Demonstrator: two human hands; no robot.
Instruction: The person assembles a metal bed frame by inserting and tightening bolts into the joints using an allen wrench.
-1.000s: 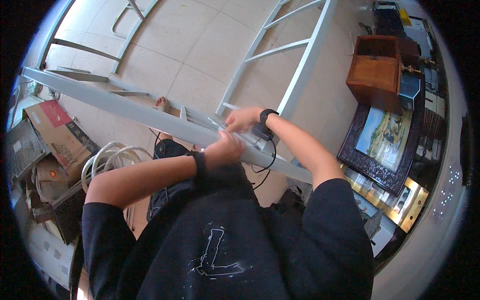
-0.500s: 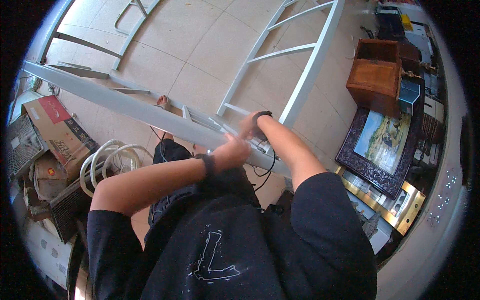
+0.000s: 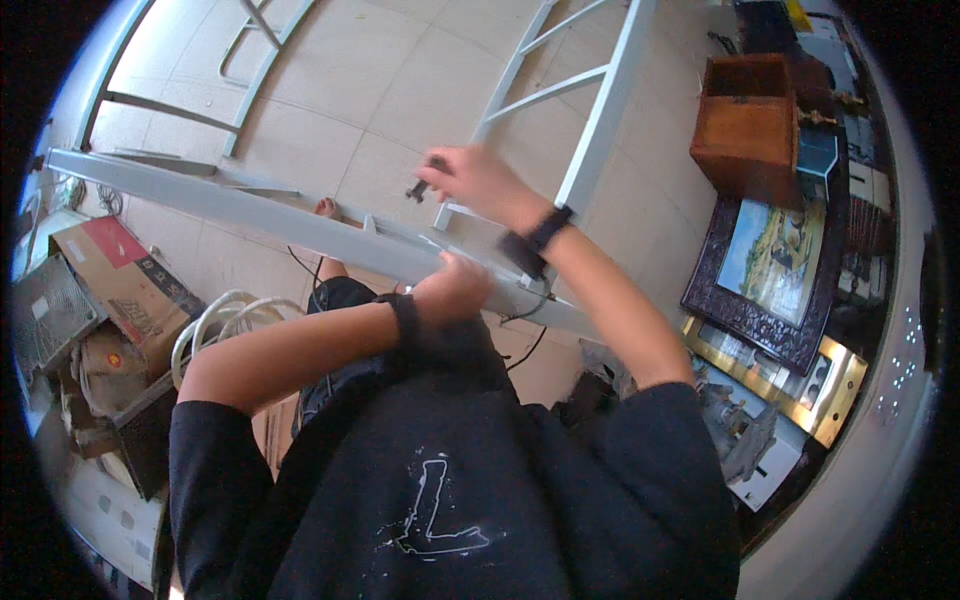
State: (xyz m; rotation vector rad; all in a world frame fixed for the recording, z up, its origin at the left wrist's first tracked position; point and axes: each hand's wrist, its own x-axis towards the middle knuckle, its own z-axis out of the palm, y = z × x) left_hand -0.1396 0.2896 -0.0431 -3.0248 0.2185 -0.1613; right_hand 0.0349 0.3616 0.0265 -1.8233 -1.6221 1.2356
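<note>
The right hand (image 3: 478, 178) has lifted off the long pale-grey metal rail (image 3: 260, 222) and now hovers over the tiled floor (image 3: 400, 90), fingers pinching a small dark bolt-like piece (image 3: 422, 186). The left hand (image 3: 452, 290) is closed on the smooth, flat-sided rail across the person's lap.

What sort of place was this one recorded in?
Probably a room in a home used for storage or assembly work, not a workshop. The floor is pale tile, framed pictures and a wooden box lie along one side, and cardboard boxes with coiled white cable crowd the other.
</note>
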